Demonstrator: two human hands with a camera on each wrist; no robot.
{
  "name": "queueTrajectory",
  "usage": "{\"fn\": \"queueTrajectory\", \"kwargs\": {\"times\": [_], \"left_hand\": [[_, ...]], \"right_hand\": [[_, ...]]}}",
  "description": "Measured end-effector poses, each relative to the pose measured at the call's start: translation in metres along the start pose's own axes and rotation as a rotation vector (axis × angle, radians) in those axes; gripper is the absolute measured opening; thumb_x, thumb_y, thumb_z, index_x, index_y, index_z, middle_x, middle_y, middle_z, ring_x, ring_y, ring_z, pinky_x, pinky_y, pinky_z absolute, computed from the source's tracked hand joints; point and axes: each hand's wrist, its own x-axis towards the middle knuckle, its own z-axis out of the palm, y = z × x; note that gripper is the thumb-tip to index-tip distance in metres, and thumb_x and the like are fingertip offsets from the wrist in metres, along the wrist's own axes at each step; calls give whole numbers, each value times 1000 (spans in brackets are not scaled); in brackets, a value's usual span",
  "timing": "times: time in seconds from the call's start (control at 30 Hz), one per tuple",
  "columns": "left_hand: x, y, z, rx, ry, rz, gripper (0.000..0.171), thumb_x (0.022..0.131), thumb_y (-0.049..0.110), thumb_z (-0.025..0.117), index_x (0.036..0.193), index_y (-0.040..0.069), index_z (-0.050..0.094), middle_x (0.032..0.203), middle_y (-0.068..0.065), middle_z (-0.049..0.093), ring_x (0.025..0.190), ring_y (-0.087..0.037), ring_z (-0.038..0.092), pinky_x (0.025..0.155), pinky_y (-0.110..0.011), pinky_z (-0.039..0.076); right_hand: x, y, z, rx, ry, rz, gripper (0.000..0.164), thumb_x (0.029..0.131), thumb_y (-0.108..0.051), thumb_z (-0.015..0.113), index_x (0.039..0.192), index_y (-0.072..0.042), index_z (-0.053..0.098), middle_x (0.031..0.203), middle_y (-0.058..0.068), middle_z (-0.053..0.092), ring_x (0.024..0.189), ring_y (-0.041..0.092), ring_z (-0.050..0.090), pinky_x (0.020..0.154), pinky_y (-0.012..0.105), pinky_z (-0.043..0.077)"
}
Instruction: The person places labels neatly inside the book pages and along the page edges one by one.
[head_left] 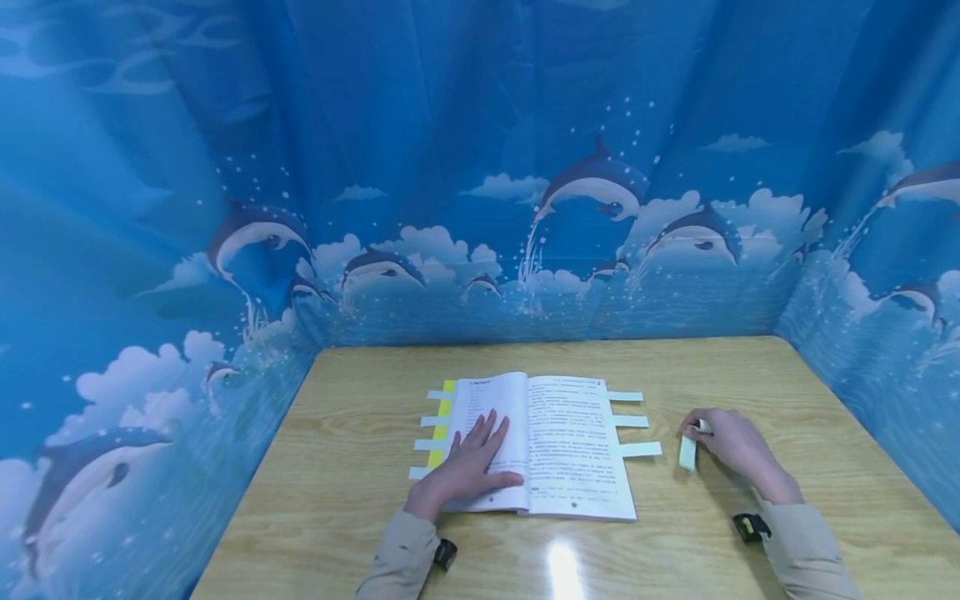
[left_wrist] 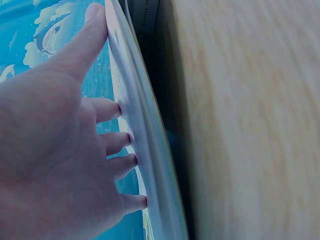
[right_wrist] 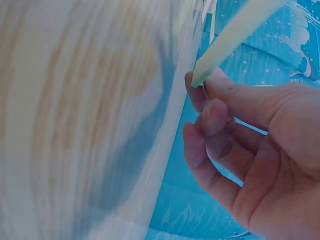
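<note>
An open book [head_left: 573, 450] lies on the wooden table, with printed text on its pages. My left hand [head_left: 472, 467] rests on the left page, fingers spread; in the left wrist view the fingertips of that hand [left_wrist: 60, 145] touch the paper. To the right of the book, my right hand [head_left: 731, 442] pinches a pale green paper strip [head_left: 687, 454] just above the table. That strip [right_wrist: 235, 42] extends from between thumb and fingertips of the right hand [right_wrist: 250, 145] in the right wrist view. Whether it is one strip or several stacked, I cannot tell.
Several pale sticky tabs [head_left: 426, 445] stick out past the book's left edge, beside a yellow strip [head_left: 435, 457]. Three more pale tabs [head_left: 641, 449] project from the right edge. A blue dolphin-print curtain [head_left: 480, 167] surrounds the wooden table [head_left: 322, 467] at the back and sides.
</note>
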Motion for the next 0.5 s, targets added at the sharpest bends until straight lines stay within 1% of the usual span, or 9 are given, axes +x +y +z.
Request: {"fn": "queueTrajectory", "kwargs": {"times": [0.17, 0.4, 0.5], "left_hand": [[0, 0, 0, -2, 1, 1, 97, 93, 68, 56, 164, 18, 14, 171, -7, 2, 157, -30, 1, 124, -61, 5], [0, 0, 0, -9, -4, -4, 97, 93, 69, 56, 164, 18, 14, 171, -7, 1, 157, -30, 0, 124, -61, 5], [0, 0, 0, -8, -2, -2, 97, 93, 68, 57, 164, 18, 14, 171, -7, 2, 157, -30, 1, 124, -61, 5]], "right_hand": [[1, 0, -1, -21, 36, -26, 5, 91, -6, 72, 89, -8, 76, 77, 1, 70, 61, 12, 46, 56, 32, 40], [-1, -2, -1, -7, 43, -12, 6, 92, -9, 71, 90, -8, 77, 72, -1, 68, 56, 13, 40, 51, 28, 32], [-1, -3, -1, -13, 52, -22, 7, 93, -9, 70, 90, -8, 76, 74, 0, 69, 57, 12, 41, 51, 29, 33]]}}
